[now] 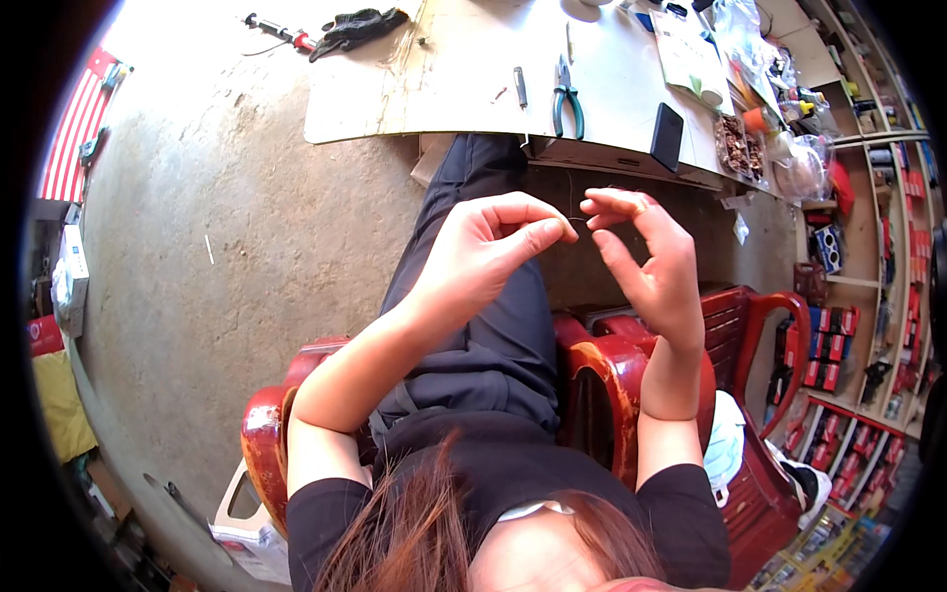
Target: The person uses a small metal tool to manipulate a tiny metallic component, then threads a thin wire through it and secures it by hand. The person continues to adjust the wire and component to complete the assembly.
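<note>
My left hand (488,252) and my right hand (646,261) are raised close together over my lap, fingertips almost meeting. Thumb and forefinger of each hand pinch a very thin dark wire (582,219) stretched between them; it is barely visible. I sit on a red plastic chair (602,385) in dark trousers. On the white table (444,94) just beyond my hands lie green-handled pliers (566,99), a small dark screwdriver-like tool (520,87) and a black phone (667,136).
A black glove (360,25) and a red-handled tool (281,33) lie at the table's far left. Bags and small parts (779,128) crowd its right end. Shelves with red boxes (838,335) stand to the right. Bare concrete floor (217,227) spreads left.
</note>
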Motion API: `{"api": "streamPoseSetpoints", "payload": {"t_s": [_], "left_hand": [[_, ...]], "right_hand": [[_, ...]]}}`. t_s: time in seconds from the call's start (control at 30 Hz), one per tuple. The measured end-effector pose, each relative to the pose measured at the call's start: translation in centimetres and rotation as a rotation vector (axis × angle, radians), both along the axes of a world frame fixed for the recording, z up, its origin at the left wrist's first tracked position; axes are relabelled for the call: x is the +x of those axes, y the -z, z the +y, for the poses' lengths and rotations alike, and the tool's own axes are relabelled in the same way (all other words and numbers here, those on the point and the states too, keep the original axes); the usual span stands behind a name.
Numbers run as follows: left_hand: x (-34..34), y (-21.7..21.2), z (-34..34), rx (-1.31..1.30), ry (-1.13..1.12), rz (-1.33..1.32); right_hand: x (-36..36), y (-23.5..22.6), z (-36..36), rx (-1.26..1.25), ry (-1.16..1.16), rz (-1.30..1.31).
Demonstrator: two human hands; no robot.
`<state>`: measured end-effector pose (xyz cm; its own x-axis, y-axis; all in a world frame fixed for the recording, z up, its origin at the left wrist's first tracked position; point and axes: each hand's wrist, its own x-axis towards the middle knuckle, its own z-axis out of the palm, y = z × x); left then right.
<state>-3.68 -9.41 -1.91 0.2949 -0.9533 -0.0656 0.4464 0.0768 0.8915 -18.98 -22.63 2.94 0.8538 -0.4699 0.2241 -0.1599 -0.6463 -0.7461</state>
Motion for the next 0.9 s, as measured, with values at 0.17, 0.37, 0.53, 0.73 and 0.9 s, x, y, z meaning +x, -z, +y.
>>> {"api": "streamPoseSetpoints", "payload": {"t_s": [0.17, 0.37, 0.53, 0.73, 0.9], "left_hand": [[1.6, -1.0, 0.4, -0.010, 0.053, -0.214], [3.2, -1.7, 0.3, -0.039, 0.040, -0.273], [3.5, -0.6, 0.4, -0.021, 0.044, -0.211], [2.9, -0.2, 0.6, -0.003, 0.103, -0.140], [3.1, -0.2, 0.8, -0.001, 0.033, -0.164]], "right_hand": [[0.7, 0.2, 0.2, -0.157, -0.131, 0.093], [0.9, -0.5, 0.6, 0.293, -0.273, 0.256], [0.3, -0.5, 0.5, 0.788, -0.302, 0.163], [-0.3, 0.6, -0.6, 1.096, -0.366, -0.177], [-0.5, 0.8, -1.3, 1.273, -0.331, -0.114]]}}
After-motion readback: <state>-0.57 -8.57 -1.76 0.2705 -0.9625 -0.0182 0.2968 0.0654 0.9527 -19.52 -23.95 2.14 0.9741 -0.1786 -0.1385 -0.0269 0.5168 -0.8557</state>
